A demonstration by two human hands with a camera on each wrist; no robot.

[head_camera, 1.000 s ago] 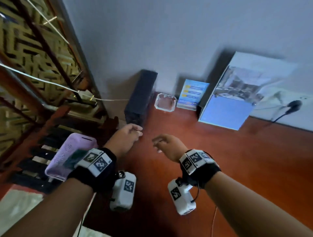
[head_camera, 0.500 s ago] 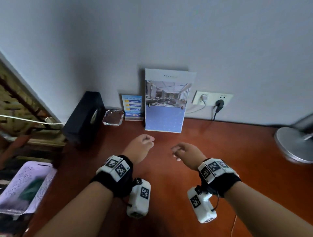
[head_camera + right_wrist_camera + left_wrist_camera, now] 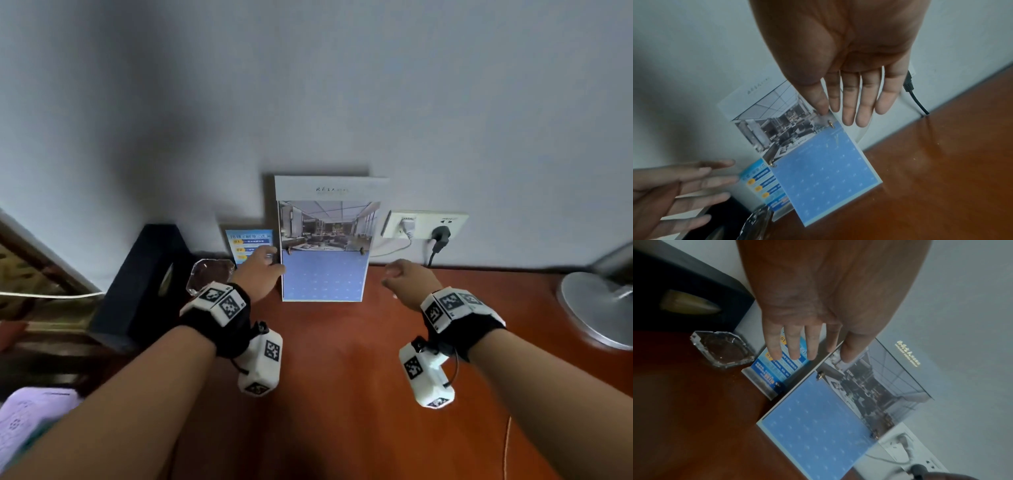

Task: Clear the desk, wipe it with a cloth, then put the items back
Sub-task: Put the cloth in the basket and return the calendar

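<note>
Flanking desk calendar (image 3: 325, 274): left hand (image 3: 259, 274) and right hand (image 3: 412, 282) are hovering, fingers extended, holding nothing; probably light stiff card, best gripped by side edges

a desk calendar (image 3: 323, 274), photo above blue date page, is standing at the red-brown desk's (image 3: 342, 394) 12 o'clock edge, against the wall (image 3: 308, 85). at its 9 o'clock a blue card (image 3: 247, 240), glass ashtray (image 3: 209, 274) and black box (image 3: 144, 284) are sitting.
</note>
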